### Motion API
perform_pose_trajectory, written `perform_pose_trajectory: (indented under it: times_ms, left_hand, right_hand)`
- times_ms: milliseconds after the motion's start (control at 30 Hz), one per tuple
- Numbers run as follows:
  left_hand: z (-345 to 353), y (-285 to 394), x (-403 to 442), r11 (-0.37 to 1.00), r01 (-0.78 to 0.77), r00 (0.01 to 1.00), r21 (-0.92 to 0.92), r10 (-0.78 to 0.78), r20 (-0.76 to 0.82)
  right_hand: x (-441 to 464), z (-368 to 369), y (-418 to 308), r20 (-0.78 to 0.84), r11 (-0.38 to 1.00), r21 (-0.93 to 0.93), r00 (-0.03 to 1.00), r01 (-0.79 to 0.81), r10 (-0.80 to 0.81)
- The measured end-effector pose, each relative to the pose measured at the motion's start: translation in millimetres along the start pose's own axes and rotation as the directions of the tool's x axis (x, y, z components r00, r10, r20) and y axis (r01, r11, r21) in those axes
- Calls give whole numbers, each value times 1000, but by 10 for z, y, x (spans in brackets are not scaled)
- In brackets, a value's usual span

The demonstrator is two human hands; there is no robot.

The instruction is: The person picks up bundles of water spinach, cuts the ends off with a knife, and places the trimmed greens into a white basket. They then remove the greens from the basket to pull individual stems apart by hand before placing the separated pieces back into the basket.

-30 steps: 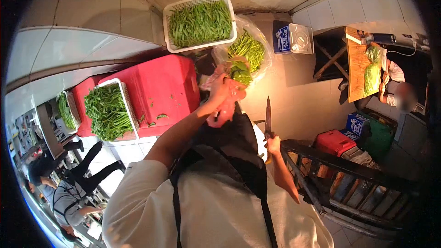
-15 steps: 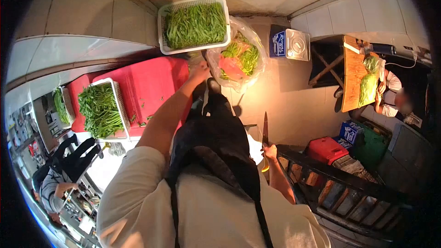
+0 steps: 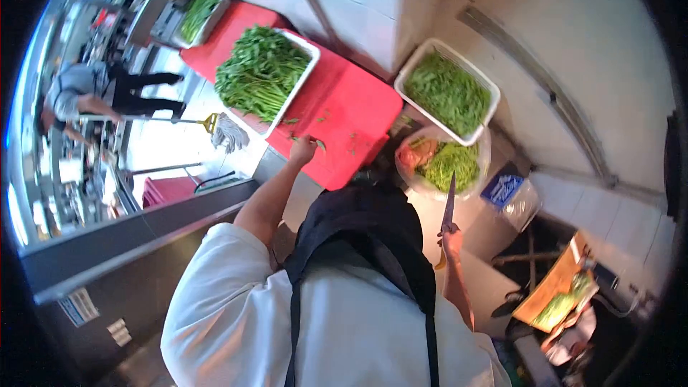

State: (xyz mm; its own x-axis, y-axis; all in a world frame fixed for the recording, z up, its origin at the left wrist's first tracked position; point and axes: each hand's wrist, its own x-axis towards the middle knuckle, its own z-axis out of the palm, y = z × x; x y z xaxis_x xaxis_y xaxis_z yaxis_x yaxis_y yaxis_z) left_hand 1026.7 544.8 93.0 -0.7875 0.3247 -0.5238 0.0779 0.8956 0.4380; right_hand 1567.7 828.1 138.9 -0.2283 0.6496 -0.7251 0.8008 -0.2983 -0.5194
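Observation:
My left hand [image 3: 304, 150] is over the near edge of the red tabletop [image 3: 358, 104], its fingers closed on a small piece of leafy greens [image 3: 320, 145]. Gripped in my right hand [image 3: 451, 240] is a kitchen knife [image 3: 450, 203], blade pointing up and away from me and its yellow handle end showing below the fist. On the tabletop, a white basket [image 3: 313, 54] is heaped with long-stemmed leafy greens [image 3: 261, 75]. Beyond the knife lies a clear plastic bag [image 3: 403, 161] holding cut green stems [image 3: 448, 166] and something reddish.
Another white basket of greens [image 3: 448, 93] stands in the corner, beside a blue-and-white container [image 3: 512, 197]. A smaller basket [image 3: 204, 25] is at the table's far end. To the left, a person [image 3: 93, 93] holds a mop [image 3: 228, 132]. Another person works at a wooden board [image 3: 552, 294], lower right.
My view has turned left. My left hand has moved from beside the plastic bag to the red tabletop and now pinches a bit of greens. My right hand still holds the knife.

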Motion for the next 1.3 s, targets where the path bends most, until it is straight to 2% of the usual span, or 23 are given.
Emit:
perform_pose_trajectory:
  times_ms: [67,100,200,233,367,467,600,633,733,800,900,967,1033,1067,1167,1267,1300]
  left_hand:
    - [-70,-357,-119,988,-85,953,133,120,-278]
    - [-383,-93,-432,992,-39,939,120,78,-334]
    - [-748,-92,-454,961,-160,749,226,267,-606]
    - [-846,-57,-441,962,-163,727,218,266,-633]
    - [-858,-409,70,912,-289,717,292,408,-565]
    - [-761,-480,420,945,-270,799,186,328,-504]
    - [-696,-523,607,939,-328,792,107,335,-510]
    - [-656,-543,596,923,-379,789,66,360,-497]
    - [-432,-468,368,922,-387,827,26,359,-432]
    - [-206,-393,81,893,-449,821,16,420,-386]
    - [141,-288,-260,882,-470,836,-19,439,-329]
    - [311,-202,-492,873,-486,841,-36,457,-291]
    - [416,-98,-682,858,-510,833,-58,476,-280]
    - [448,-42,-751,850,-522,830,-72,486,-273]
    - [508,69,-942,853,-506,855,-124,478,-203]
    - [609,84,-1074,793,-591,805,-146,571,-161]
    - [517,119,-1141,769,-630,771,-108,604,-203]
  right_hand:
    - [99,20,-380,37,998,-34,998,56,-55]
    - [128,69,-523,54,996,-49,996,76,-74]
    - [163,246,-1029,124,977,-128,980,169,-153]
    - [140,324,-1217,144,965,-182,976,188,-163]
    - [-26,760,-1763,170,964,-183,972,193,-163]
    - [-272,1083,-2175,232,968,-130,956,213,-179]
    - [-610,1466,-2617,238,954,-44,931,296,-278]
    - [-672,1555,-2725,238,954,-23,928,300,-286]
    - [-733,1846,-3017,231,948,25,921,317,-314]
    - [-693,1922,-3122,219,932,55,906,358,-361]
    - [-589,2132,-3507,239,867,-83,854,492,-462]
    - [-500,2332,-3841,221,653,-225,690,723,-689]
    - [-338,2543,-4254,287,313,-379,432,871,-855]
    - [-238,2647,-4505,365,90,-445,273,891,-890]
    - [-271,3238,-5344,414,-70,-379,102,923,-905]
    - [197,4061,-5883,472,-255,-306,-87,917,-877]
    - [403,4377,-6015,532,-286,-315,-81,905,-843]
